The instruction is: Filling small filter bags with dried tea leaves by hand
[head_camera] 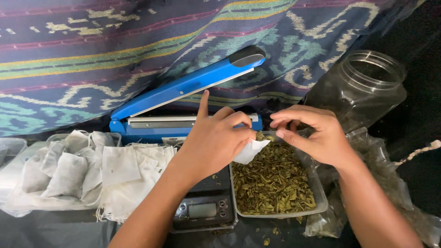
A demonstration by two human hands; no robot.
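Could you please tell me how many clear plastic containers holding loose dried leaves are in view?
1: the clear rectangular tub of dried green leaves beneath both hands, right of the digital scale. The tipped clear jar behind looks empty; bags at right may hide more.

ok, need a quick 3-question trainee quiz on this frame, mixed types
1. True or false: the blue heat sealer stands with its arm raised.
2. What does the left hand hold? A) a small white filter bag B) a spoon C) a lid
3. Fill in: the clear tub of dried green leaves sits beside a digital ____.

Key: 1 true; 2 A; 3 scale. The right hand pinches over the tub, fingertips together.
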